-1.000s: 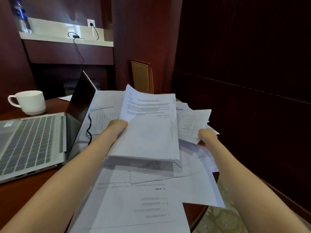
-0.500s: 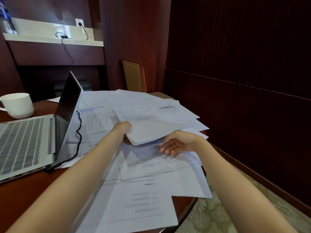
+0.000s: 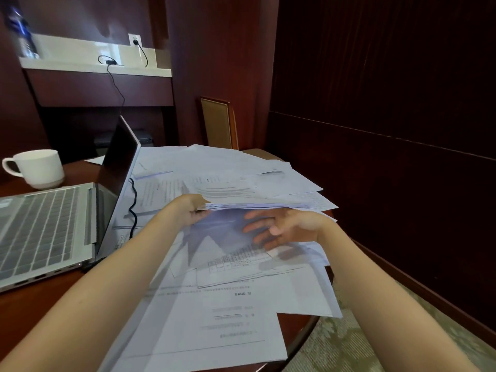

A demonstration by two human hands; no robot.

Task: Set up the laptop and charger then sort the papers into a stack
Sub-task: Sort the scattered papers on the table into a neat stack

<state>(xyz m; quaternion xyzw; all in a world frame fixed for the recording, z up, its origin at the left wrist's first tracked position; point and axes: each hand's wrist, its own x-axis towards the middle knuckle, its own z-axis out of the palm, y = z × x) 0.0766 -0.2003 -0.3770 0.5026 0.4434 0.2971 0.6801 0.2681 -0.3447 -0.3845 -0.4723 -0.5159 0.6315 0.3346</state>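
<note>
Many white printed papers (image 3: 230, 299) lie spread over the round wooden table (image 3: 32, 307). My left hand (image 3: 192, 210) grips the near left edge of a small held stack of sheets (image 3: 252, 189), lifted flat a little above the pile. My right hand (image 3: 279, 228) is under that stack, palm up, fingers straight and spread, holding nothing. The open silver laptop (image 3: 51, 226) sits at the left. Its black charger cable (image 3: 132, 200) runs up to the wall outlet (image 3: 134, 39).
A white mug (image 3: 37, 167) stands behind the laptop. A water bottle (image 3: 22, 30) is on the pale shelf (image 3: 94, 67). Dark wood panelling rises right of the table. A framed board (image 3: 218, 122) leans behind it. Patterned carpet (image 3: 349, 345) shows at lower right.
The sheet my left hand held upright has come down flat into a stack. My right hand let go of the small sheet it held and now lies open under the stack.
</note>
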